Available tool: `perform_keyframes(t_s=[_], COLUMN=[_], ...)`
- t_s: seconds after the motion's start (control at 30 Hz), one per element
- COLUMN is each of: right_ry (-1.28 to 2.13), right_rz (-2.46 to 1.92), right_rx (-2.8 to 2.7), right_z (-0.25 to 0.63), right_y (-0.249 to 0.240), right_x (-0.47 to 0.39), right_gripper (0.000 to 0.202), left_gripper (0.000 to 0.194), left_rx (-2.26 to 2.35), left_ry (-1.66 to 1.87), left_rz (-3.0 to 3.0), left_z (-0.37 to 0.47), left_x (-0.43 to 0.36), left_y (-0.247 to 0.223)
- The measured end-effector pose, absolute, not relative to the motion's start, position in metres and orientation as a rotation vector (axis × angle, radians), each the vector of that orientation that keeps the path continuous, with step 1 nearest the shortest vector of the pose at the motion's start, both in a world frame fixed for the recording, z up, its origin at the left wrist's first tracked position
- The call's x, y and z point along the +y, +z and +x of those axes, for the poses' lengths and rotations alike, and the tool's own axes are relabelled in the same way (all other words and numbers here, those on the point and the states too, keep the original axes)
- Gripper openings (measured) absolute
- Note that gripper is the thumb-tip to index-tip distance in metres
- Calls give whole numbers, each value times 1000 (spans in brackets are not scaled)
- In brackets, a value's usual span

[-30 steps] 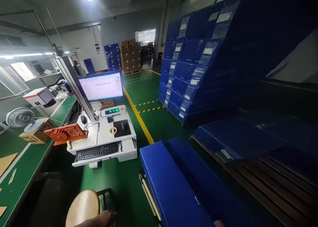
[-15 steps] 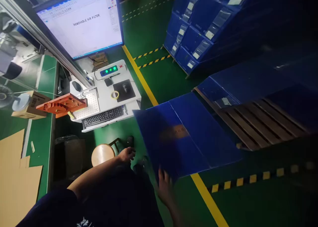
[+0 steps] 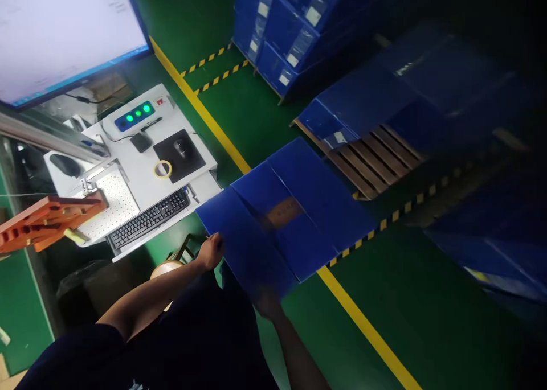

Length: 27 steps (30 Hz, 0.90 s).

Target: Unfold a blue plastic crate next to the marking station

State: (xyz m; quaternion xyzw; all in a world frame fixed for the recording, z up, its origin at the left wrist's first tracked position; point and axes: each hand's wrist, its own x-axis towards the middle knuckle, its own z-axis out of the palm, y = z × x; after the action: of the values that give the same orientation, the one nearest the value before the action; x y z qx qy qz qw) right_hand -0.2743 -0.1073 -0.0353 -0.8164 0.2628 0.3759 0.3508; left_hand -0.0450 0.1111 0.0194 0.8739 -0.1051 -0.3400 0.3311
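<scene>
Over green floor, left hand now grips blue sheet.

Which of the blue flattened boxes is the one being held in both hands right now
The flat blue box in the middle, over the yellow floor line. The left hand grips its near-left edge, the right hand its near edge. The other blue boxes sit untouched on pallets behind.

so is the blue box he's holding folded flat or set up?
Folded flat: the blue box shows as one creased sheet, left hand and right hand gripping its near edges.
</scene>
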Motion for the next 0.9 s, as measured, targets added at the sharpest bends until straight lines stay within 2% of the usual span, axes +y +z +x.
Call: perform_keyframes(t_s=[0.13, 0.27, 0.37, 0.5, 0.57, 0.67, 0.8, 0.83, 0.9], right_ry=[916, 767, 585, 209, 129, 66, -47, -22, 14], right_rz=[-2172, -2228, -2304, -2575, -2672, -2769, -2836, -2842, -2851], right_rx=[853, 938, 1013, 1010, 944, 773, 551, 594, 790], right_z=[-243, -198, -151, -84, -63, -62, -90, -91, -80], right_y=[-36, -53, -77, -117, -132, -135, -96, -84, -62], right_x=[-141, -193, -244, -315, -344, -381, -450, -476, -537], right_gripper=[38, 40, 55, 68, 70, 62, 47, 56, 88], left_gripper=[28, 43, 45, 42, 44, 58, 75, 75, 70], left_rx=[-805, -1148, -1283, -1346, -1355, -1399, -1539, -1543, -1515], left_ry=[-1008, -1163, -1235, -1309, -1394, -1597, -1894, -1950, -2017], left_rz=[2288, 2409, 2413, 2448, 2472, 2461, 2382, 2365, 2335], left_z=[-4, 19, 22, 20, 23, 35, 53, 56, 58], left_x=[55, 10, -3, -6, -10, -28, -72, -84, -105], left_y=[27, 21, 15, 7, 3, -7, -33, -41, -58])
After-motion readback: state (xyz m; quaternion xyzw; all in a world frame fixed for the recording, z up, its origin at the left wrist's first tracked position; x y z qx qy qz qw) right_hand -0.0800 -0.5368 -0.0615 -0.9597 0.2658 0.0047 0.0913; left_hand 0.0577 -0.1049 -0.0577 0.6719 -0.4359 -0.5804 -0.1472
